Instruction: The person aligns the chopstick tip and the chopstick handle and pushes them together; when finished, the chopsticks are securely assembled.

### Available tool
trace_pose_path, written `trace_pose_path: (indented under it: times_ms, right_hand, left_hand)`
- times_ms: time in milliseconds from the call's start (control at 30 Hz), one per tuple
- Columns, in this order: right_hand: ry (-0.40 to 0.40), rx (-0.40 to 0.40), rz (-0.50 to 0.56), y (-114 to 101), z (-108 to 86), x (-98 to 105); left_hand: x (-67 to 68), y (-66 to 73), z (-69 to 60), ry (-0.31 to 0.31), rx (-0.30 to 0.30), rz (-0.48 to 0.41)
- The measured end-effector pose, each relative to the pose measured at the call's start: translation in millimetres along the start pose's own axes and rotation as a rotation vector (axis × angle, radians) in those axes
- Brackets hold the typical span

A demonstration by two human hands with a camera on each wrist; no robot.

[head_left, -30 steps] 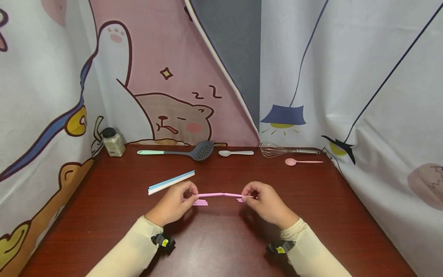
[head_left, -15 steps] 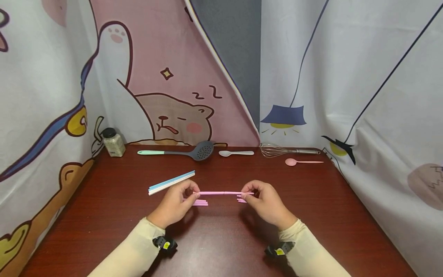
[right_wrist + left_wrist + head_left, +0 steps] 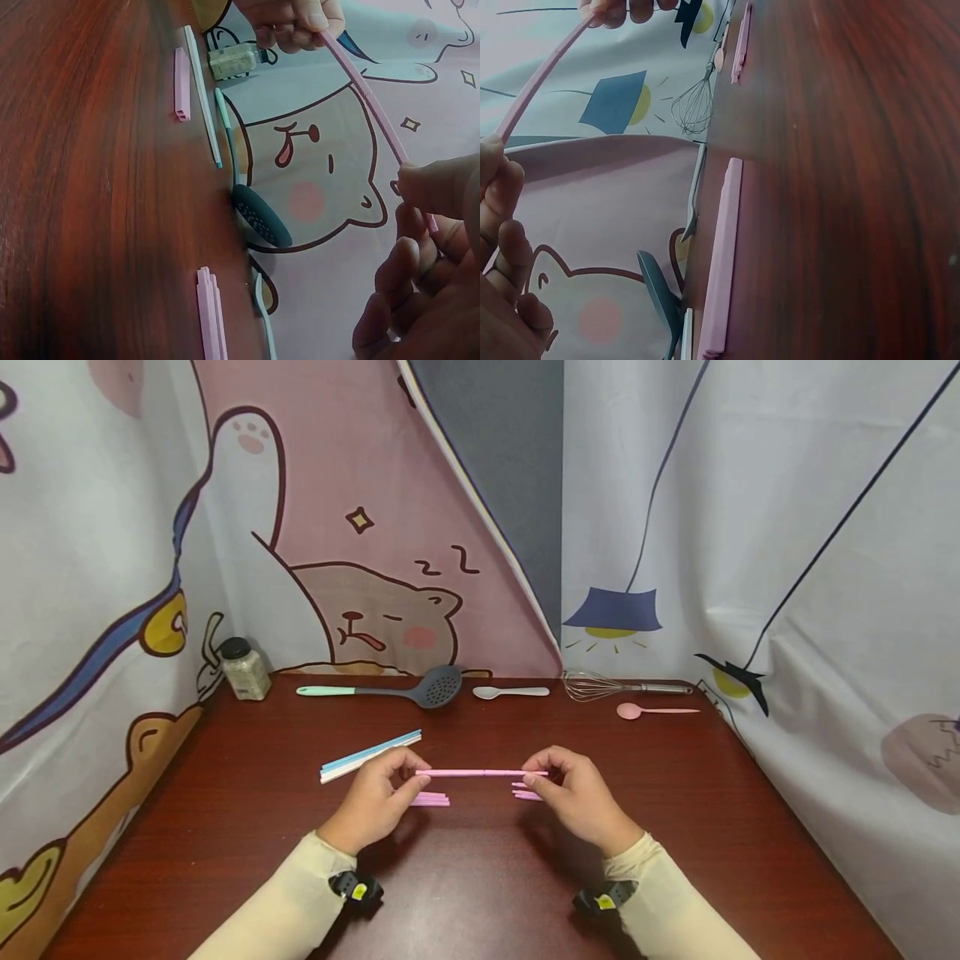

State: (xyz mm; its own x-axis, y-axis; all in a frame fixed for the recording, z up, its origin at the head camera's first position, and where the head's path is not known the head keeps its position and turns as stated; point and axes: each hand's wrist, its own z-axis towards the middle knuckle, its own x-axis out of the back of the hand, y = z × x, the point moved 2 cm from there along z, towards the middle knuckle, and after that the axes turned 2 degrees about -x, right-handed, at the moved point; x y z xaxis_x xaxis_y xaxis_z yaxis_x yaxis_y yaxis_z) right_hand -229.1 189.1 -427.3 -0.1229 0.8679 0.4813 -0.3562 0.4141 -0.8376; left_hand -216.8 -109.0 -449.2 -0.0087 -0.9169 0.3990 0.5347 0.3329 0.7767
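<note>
A thin pink stick (image 3: 472, 773) with a seam near its middle spans between my hands, level above the table. My left hand (image 3: 378, 789) pinches its left end between thumb and index finger. At the other end, my right hand (image 3: 577, 793) pinches it the same way, a short tip poking past the fingers. Below the left hand lies a bundle of shorter pink sticks (image 3: 433, 799), partly hidden by that hand. More pink sticks (image 3: 210, 315) lie under the right hand. Blue sticks (image 3: 371, 750) and white sticks (image 3: 360, 764) lie together just beyond my left hand.
Along the table's back edge lie a grey slotted spoon (image 3: 438, 687), a white spoon (image 3: 510, 692), a whisk (image 3: 626, 686) and a pink spoon (image 3: 656, 711). A black-lidded jar (image 3: 246, 672) stands at the back left corner. Printed curtains (image 3: 487, 527) enclose the table.
The stick was bent at its middle seam one second ago and is straight now. Both hands have lifted it slightly. The things on the table have not moved.
</note>
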Motion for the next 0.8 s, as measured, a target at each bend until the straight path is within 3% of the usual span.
trace_pose_path:
  times_ms: [300,533,667,800]
  right_hand:
    - [0.04,0.064,-0.027,-4,-2.5,-2]
    - [0.042,0.066,0.0,-3,-3.3,-3]
    - [0.045,0.057,0.004,3,-1.3,-3]
    - [0.069,0.032,-0.024,10,1.2,0]
  left_hand:
    - [1.3,6.9,0.0,-0.007,-0.043,-0.045]
    - [3.2,4.9,-0.1,-0.02,-0.069,-0.016]
    - [7.3,-2.0,1.7,-0.036,-0.034,0.003]
    - [20.0,-13.9,4.6,-0.025,0.017,0.034]
